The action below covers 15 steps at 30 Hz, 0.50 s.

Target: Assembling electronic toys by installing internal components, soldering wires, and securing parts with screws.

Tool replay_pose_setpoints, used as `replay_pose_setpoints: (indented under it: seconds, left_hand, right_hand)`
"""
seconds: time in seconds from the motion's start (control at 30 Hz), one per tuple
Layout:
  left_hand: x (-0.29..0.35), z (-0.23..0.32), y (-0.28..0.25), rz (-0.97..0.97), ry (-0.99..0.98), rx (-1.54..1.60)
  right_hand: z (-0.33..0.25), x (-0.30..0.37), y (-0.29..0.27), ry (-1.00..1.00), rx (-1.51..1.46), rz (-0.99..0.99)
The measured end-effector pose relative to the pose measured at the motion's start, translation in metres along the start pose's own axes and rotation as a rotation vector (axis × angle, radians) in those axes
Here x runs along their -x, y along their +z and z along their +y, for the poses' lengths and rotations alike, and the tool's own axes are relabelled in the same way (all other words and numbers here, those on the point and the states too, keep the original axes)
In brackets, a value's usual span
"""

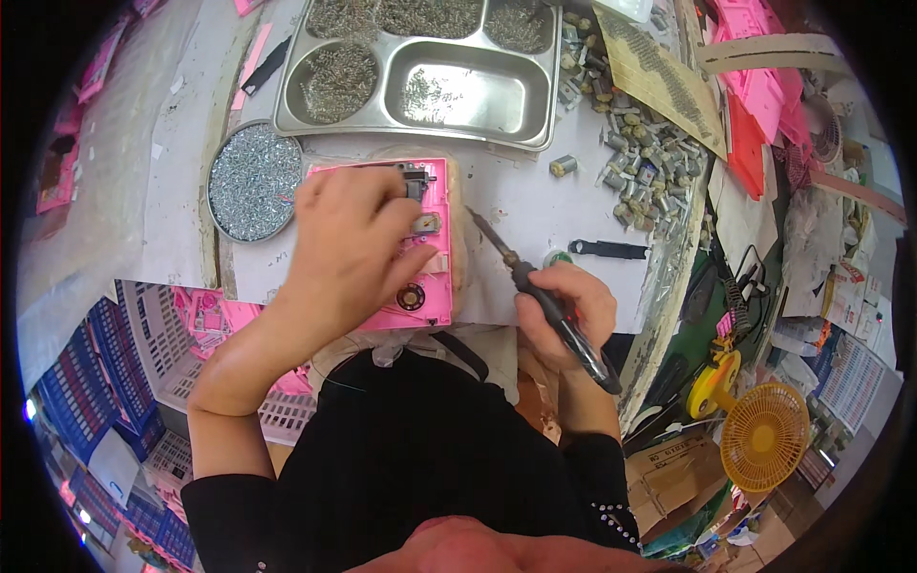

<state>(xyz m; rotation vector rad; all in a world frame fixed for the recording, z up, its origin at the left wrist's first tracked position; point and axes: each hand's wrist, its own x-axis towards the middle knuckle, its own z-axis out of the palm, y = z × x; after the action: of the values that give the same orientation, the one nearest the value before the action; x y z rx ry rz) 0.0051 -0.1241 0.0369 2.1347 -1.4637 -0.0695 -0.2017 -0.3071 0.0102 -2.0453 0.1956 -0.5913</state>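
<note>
A pink plastic housing [437,286] lies in front of me on a pale pad. Fitted in it are a black round speaker [411,297], a small metal part [426,224] and a black mechanism [416,181] near its top. My left hand [353,234] lies over the housing and holds it, fingers bent and thumb on its surface; some fingertips are hidden. My right hand [581,304] is closed around a screwdriver [546,301] with a dark handle. Its thin metal shaft points up and left, the tip just right of the housing, not touching it.
A round bowl of screws [253,181] stands left of the housing. Behind is a metal compartment tray [473,141] holding springs. Several small motors [626,143] are heaped at right, near a black strip [608,249] and a green round thing [557,258]. A yellow fan [764,437] stands lower right.
</note>
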Motion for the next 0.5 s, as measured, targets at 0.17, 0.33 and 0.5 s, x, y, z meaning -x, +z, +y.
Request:
replay_pose_setpoints:
  seconds: [0.17,0.33,0.5]
  left_hand:
    - [0.029,-0.035,-0.041,-0.096,-0.125,-0.321]
    - [0.035,-0.043,-0.049,-0.200,-0.015,-0.307]
    - [0.027,-0.034,-0.024,0.184,-0.128,0.238]
  right_hand:
    - [-0.006,-0.004,0.005,0.058,-0.087,0.169]
    - [-0.006,-0.012,0.012,-0.044,-0.062,0.148]
    - [-0.019,-0.022,0.031,0.059,-0.198,0.138]
